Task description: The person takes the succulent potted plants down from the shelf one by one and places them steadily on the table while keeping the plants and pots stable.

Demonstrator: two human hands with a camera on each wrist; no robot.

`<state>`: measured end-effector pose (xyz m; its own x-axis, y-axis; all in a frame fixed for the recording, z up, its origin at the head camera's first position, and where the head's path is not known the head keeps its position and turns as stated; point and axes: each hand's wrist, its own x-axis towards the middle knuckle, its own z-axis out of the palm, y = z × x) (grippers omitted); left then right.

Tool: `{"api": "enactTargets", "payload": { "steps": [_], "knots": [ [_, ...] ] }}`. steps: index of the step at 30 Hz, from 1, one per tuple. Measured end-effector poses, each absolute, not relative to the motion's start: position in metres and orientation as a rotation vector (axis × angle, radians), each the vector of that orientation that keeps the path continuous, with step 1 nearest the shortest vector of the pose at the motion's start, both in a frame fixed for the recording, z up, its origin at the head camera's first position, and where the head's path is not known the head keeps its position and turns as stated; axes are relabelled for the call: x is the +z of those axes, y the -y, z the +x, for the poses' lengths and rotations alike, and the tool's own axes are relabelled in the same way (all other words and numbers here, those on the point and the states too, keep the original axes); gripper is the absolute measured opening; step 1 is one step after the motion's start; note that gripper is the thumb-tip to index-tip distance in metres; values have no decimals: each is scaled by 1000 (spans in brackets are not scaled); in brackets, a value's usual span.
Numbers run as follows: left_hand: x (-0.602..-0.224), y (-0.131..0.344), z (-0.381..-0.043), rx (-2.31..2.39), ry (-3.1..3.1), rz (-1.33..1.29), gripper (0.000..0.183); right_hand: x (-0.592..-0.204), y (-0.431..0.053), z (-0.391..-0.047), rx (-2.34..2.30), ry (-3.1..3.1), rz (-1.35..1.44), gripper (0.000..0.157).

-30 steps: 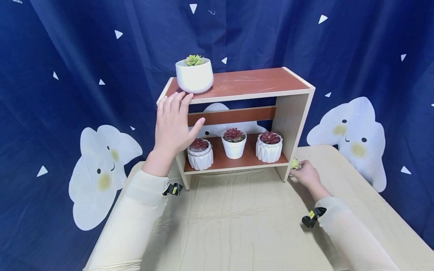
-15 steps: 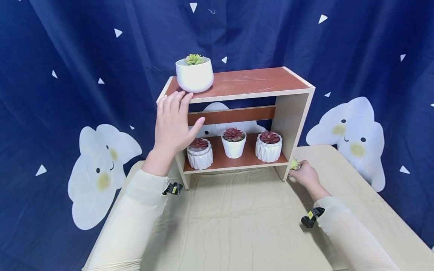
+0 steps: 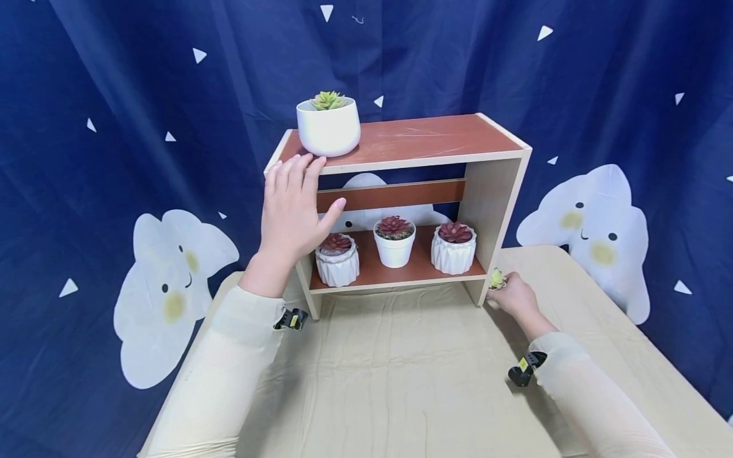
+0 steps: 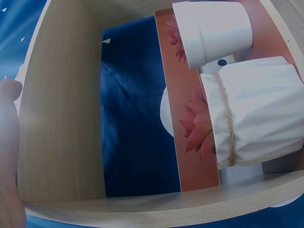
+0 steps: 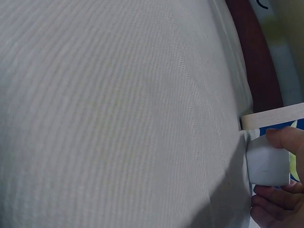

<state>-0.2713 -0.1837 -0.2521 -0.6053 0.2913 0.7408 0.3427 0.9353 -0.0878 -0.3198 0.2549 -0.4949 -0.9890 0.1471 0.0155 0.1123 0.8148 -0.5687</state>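
My left hand (image 3: 292,213) rests with straight fingers on the top front edge of a small two-tier shelf (image 3: 418,137). Just behind its fingertips stands a round white pot with a green succulent (image 3: 329,130). On the table beside the shelf's right panel, my right hand (image 3: 518,298) grips a small potted succulent (image 3: 497,278) with yellow-green leaves. The right wrist view shows its white pot (image 5: 268,164) between thumb and fingers, close to the shelf's pale wooden edge (image 5: 270,117). In the head view, the hand and the side panel partly hide this pot.
Three white pots with red succulents stand on the lower tier: a left pot (image 3: 338,267), a middle pot (image 3: 395,248) and a right pot (image 3: 454,254). Twine circles one pot (image 4: 261,114) in the left wrist view. A beige cloth (image 3: 401,381) covers the table; a blue curtain (image 3: 435,51) hangs behind.
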Motion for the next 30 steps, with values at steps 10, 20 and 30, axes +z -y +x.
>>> {"api": "enactTargets", "payload": {
  "steps": [10, 20, 30],
  "knots": [
    [-252, 184, -272, -79, 2263, -440, 77, -498, -255, -322, 908, 2940, -208, 69],
    [-251, 184, -271, -71, 2278, -435, 77, -497, -254, -321, 920, 2946, -212, 74],
    [-251, 183, -270, -79, 2289, -431, 77, -494, -256, -321, 938, 2967, -168, 77]
  ]
}}
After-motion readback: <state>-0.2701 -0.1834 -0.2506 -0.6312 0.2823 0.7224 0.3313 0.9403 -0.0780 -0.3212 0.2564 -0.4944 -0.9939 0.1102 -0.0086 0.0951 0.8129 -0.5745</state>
